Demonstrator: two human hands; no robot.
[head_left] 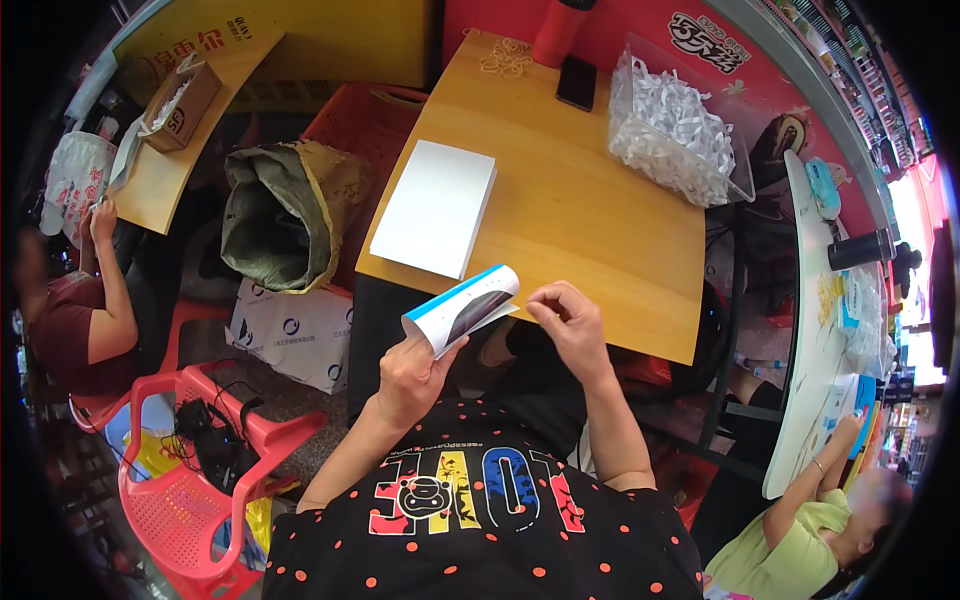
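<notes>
My left hand [408, 378] is closed around the lower end of a curled paper leaflet [465, 305], printed with a blue band and a dark picture. The leaflet is held up just off the table's near edge, its loose edges toward the right. Close to those edges, my right hand [572, 325] is raised with thumb and fingertips pinched together. Whatever may be in that pinch is too small to make out. Beyond the leaflet, a stack of white sheets [435, 205] lies at the left side of the yellow wooden table [570, 190].
A see-through plastic bin [622, 150] of white curled strips [675, 120] stands at the far right, near a dark phone [576, 83], a red bottle [560, 38] and rubber bands [506, 57]. Left are an open sack [325, 215] and red chair [185, 490]. Two other people work at either side.
</notes>
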